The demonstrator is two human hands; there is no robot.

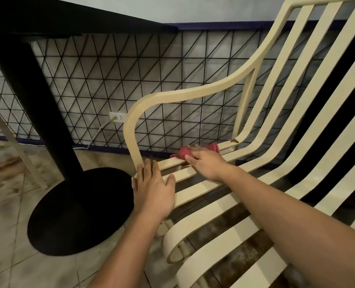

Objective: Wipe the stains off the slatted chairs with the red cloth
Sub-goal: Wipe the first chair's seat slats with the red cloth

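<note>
The right hand [205, 163] has its grip curled on the red cloth [181, 153]. It presses the cloth on the far seat slat [172, 162] of the slatted chair [193, 193]. That slat runs from 8 o'clock to 2 o'clock. The left hand [153, 188] lies flat at 8 o'clock by the armrest post [131, 140], its grip holding nothing. The open room is toward 2 o'clock.

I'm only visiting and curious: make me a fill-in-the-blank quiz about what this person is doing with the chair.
The right hand grips a ____ cloth against the chair. The left hand lies flat on the chair beside the foot of its curved ____. The table beside the chair stands on a round ____ base.
Missing words: red; armrest; black.
</note>
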